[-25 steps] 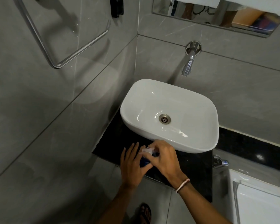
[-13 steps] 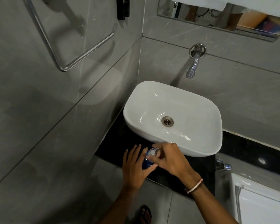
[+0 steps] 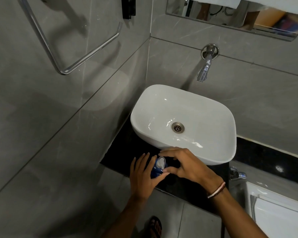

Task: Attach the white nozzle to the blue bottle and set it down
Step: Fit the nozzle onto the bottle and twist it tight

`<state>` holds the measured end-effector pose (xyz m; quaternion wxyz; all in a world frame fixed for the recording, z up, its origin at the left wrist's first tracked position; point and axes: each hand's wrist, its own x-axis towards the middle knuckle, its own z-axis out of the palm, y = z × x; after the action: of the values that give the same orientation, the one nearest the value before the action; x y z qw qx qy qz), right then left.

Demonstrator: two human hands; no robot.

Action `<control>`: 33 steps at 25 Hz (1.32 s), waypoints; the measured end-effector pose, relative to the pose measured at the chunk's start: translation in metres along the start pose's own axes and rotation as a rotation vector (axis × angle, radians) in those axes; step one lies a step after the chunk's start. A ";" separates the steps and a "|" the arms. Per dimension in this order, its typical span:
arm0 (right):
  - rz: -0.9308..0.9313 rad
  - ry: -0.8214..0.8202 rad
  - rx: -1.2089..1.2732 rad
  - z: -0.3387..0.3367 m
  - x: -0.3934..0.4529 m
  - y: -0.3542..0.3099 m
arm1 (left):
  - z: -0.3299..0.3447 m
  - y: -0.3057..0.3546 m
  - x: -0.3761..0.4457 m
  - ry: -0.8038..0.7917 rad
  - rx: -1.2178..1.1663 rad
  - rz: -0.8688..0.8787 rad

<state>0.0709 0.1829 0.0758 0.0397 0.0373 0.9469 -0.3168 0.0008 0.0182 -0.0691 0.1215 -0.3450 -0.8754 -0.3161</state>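
The blue bottle (image 3: 154, 172) stands on the black counter (image 3: 120, 152) just in front of the sink. My left hand (image 3: 141, 177) wraps it from the left, thumb across its front and fingers stretched up behind it. The white nozzle (image 3: 160, 162) sits on the bottle's top and is in plain sight. My right hand (image 3: 184, 165) arches over from the right, its thumb tip and index fingertip pinching the nozzle from either side, the other fingers spread. Most of the bottle's body is hidden by my left palm.
A white basin (image 3: 213, 160) fills the counter behind the bottle, under a wall tap (image 3: 204, 73). A chrome towel rail (image 3: 86, 57) hangs on the left wall. A valve (image 3: 237, 174) and white cistern (image 3: 273, 212) are at the right. A sandalled foot (image 3: 156, 225) stands below.
My right hand has lifted off the bottle's top and opened out to a fingertip hold, uncovering the white nozzle. My left hand stays on the bottle.
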 end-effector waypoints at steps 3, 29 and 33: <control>-0.024 0.034 0.025 0.007 0.002 0.004 | -0.001 0.000 0.000 -0.008 0.006 -0.006; 0.042 0.250 0.336 0.053 -0.010 0.013 | -0.004 0.009 -0.004 -0.050 -0.009 -0.079; 0.058 0.287 0.381 0.052 -0.006 0.005 | -0.005 0.007 -0.003 -0.059 -0.002 -0.060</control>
<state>0.0802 0.1548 0.0319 -0.0942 0.1160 0.8646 -0.4797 0.0077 0.0174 -0.0631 0.0856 -0.3278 -0.8882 -0.3103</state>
